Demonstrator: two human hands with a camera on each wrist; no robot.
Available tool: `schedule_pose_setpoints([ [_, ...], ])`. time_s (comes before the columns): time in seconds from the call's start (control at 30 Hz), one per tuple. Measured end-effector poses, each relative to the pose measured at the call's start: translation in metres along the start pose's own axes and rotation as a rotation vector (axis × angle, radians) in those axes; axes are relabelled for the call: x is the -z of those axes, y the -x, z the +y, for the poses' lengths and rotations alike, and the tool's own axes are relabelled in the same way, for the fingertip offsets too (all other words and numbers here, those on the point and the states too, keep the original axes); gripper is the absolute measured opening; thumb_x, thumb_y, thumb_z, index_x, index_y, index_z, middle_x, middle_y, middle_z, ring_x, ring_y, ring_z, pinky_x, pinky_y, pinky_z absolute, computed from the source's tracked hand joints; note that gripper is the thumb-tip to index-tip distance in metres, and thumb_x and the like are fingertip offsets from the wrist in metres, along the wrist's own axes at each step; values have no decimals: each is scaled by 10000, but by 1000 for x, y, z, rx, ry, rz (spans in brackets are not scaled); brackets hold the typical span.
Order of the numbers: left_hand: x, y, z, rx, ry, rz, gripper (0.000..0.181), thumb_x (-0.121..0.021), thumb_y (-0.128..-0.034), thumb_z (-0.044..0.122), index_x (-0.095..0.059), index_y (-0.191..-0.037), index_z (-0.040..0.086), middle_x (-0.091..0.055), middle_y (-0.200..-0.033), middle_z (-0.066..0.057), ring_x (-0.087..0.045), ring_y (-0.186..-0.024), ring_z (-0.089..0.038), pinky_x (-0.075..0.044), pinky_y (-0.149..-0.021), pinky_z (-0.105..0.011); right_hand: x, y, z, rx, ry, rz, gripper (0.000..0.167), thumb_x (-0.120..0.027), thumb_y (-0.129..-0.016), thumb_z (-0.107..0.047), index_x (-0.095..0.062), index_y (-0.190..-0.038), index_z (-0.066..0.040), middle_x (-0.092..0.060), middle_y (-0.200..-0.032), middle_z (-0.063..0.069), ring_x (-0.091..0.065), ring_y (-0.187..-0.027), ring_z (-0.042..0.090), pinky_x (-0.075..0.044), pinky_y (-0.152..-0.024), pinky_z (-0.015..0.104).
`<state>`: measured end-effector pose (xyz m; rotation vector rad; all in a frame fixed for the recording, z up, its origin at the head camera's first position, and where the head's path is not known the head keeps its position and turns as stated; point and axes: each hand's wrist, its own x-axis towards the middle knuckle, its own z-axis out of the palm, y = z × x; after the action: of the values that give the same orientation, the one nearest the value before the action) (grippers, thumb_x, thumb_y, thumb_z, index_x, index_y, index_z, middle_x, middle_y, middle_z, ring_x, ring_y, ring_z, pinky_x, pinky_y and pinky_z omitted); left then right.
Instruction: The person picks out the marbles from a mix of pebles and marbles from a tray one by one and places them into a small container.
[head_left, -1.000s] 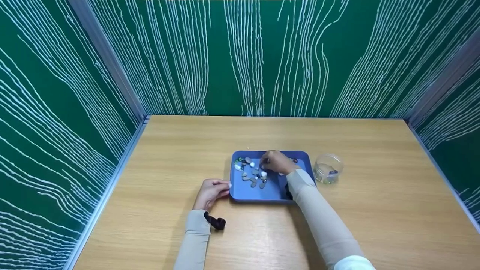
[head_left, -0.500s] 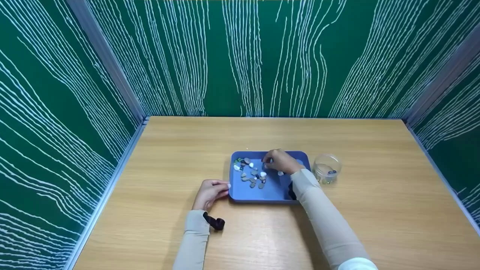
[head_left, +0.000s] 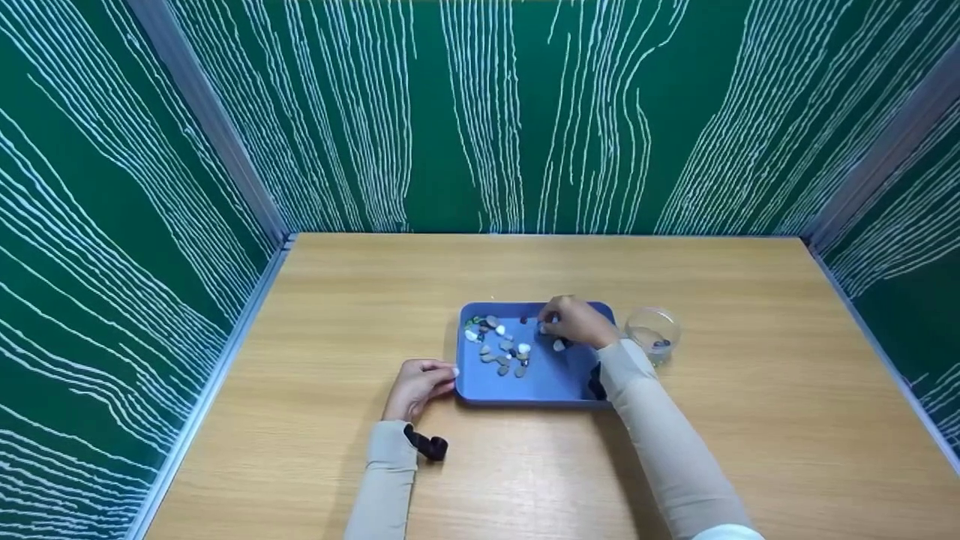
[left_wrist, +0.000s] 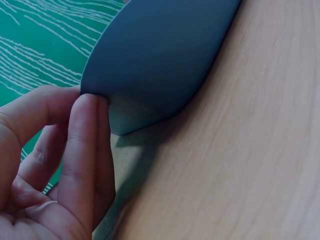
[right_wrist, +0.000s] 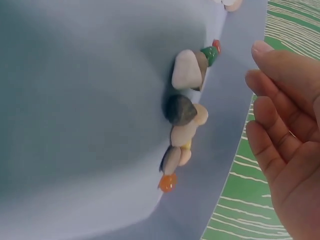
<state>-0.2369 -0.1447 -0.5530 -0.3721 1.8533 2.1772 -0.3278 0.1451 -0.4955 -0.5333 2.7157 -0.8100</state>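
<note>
A blue rectangular tray (head_left: 555, 382) lies on the table. My left hand (head_left: 418, 386) pinches its left rim; in the left wrist view, thumb and fingers of that hand (left_wrist: 75, 145) meet at the tray's edge (left_wrist: 155, 60). Over the tray's far right part is my right hand (head_left: 579, 322), fingers loosely bent. The right wrist view shows that hand (right_wrist: 287, 120) holding nothing visible, beside a row with a white stone (right_wrist: 187, 71), a dark grey stone (right_wrist: 180, 110) and an orange pebble (right_wrist: 168, 182). A dark red pebble (head_left: 523, 319) sits left of its fingertips.
Grey pebbles (head_left: 520, 370), white ones (head_left: 524, 348) and green ones lie scattered in the tray's left half. To the tray's right stands a clear round container (head_left: 654, 330) with some dark pieces inside. Green, white-lined walls (head_left: 435, 150) border the wooden table (head_left: 375, 300).
My right hand has moved to the right across the tray, and the dark red pebble now shows where its fingers were. The left hand stays at the rim.
</note>
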Motion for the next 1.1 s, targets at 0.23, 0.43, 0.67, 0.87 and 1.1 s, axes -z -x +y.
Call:
schedule_pose_setpoints([
  [0.23,2,0,0,-6,5,-8,282,-688,-820,-52,-626,-1066,-173,-692,-850,-72,-667,-714,-99,-610,-696,-200,13,6,4,-1,-19,19,198,-657,-893,-91,-707,-1076,-35,-677,-1023,127,-641,-809,223,-598,-638,279],
  [0.43,1,1,0,-18,18,-1,243,-688,-812,-55,-645,-1027,-160,-698,-847,-79,-666,-711,-102,-612,-688,-205,23,12,9,7,-3,54,191,-671,-881,-81,-706,-1061,-29,-681,-981,115,-614,-819,211,-585,-715,311],
  [0.67,0,2,-1,-26,42,-10,177,-693,-796,-58,-658,-952,-132,-690,-823,-81,-668,-701,-112,-616,-695,-216,32,24,15,-45,-40,62,202,-664,-883,-63,-695,-1078,-27,-669,-961,114,-612,-806,212,-581,-700,300],
  [0.87,0,1,-1,-33,34,-2,136,-682,-798,-73,-671,-927,-115,-698,-845,-92,-668,-704,-112,-616,-693,-217,40,32,21,-3,-33,108,206,-667,-872,-49,-696,-1067,11,-681,-986,146,-617,-841,241,-585,-734,353],
  [1.1,-1,2,0,-27,39,-4,197,-682,-795,-73,-648,-973,-152,-698,-835,-94,-669,-691,-110,-616,-688,-215,48,42,35,-18,-4,132,195,-668,-878,-57,-697,-1060,5,-686,-989,152,-623,-844,238,-586,-705,345],
])
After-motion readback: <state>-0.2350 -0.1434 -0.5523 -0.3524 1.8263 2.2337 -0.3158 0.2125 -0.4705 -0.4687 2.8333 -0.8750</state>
